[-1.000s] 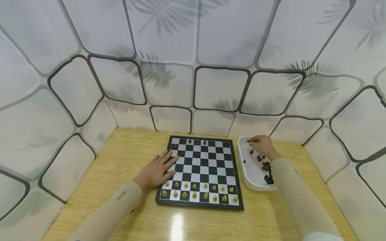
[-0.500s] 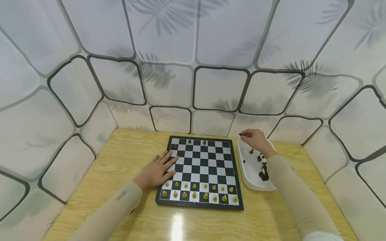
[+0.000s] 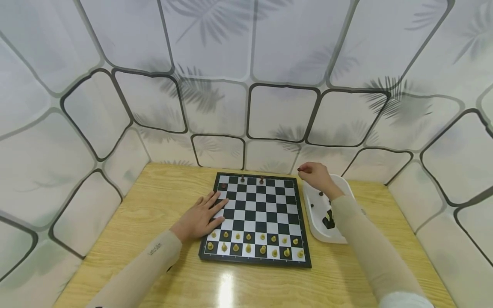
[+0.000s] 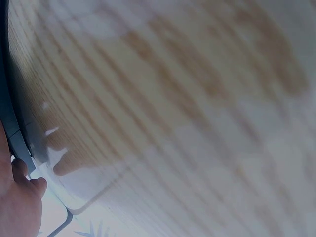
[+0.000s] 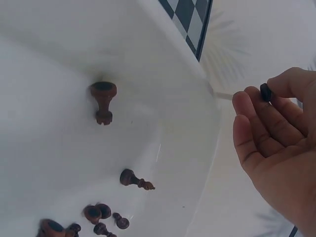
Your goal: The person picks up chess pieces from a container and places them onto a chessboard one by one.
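Between thumb and fingers, my right hand [image 3: 316, 176] pinches a small dark chess piece [image 5: 265, 92]; its kind is hidden by the fingers. This hand hovers past the far left corner of the white tray [image 3: 316, 231]. Inside the tray lie several dark brown pieces, among them a rook [image 5: 103, 102] and what looks like a bishop [image 5: 137, 180]. My left hand [image 3: 200, 217] rests with fingers spread on the left edge of the chessboard [image 3: 250, 209]. Yellow pieces [image 3: 248, 248] fill the two near rows. Three dark pieces [image 3: 261, 181] stand at the board's far side.
A black object [image 3: 328, 220], too small to identify, lies in the tray. The wooden table [image 3: 173, 184] runs back to a patterned wall covering [image 3: 269, 115], which also closes in both sides. The tray stands close to the board's right edge.
My right hand has lifted out from over the tray and moved left and away, toward the board's far right corner, carrying the dark chess piece. The left hand has stayed still.
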Available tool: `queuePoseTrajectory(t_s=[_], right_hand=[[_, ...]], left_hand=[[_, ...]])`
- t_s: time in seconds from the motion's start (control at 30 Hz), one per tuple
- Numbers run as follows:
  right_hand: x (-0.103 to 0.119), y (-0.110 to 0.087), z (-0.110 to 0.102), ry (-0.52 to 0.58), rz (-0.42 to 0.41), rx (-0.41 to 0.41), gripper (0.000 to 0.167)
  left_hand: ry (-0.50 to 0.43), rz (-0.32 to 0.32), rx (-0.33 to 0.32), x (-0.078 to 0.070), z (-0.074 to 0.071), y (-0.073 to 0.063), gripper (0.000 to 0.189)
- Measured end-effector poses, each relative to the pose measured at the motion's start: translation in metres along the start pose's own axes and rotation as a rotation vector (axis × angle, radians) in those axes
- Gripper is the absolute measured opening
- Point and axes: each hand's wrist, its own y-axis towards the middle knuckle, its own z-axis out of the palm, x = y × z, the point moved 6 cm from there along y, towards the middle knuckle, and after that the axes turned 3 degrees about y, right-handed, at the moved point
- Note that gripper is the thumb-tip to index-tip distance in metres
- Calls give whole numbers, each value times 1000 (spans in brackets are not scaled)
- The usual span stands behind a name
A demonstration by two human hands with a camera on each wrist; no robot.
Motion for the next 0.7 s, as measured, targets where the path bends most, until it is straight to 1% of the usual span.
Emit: queuePoseTrajectory(t_s=[0.2,0.37,0.43,0.5,0.6,0.7], right_hand=[[2,5,7,-2,-6,-8,30],[0,8,13,11,41,6,28],[0,8,15,10,46,10,27],[-1,8,17,9,39,9,26],[1,9,18,-12,1,-4,25],[3,10,20,-22,-18,-23,22]], left_hand=[[-7,-3,7,-1,-2,0,67],[-6,-3,6,0,-1,0,67],[-7,-2,3,1,-1,0,67],[-7,-1,2,1,-1,0,67],[-7,-1,6,1,-1,1,67],[-8,-2,9,1,-1,0,67]])
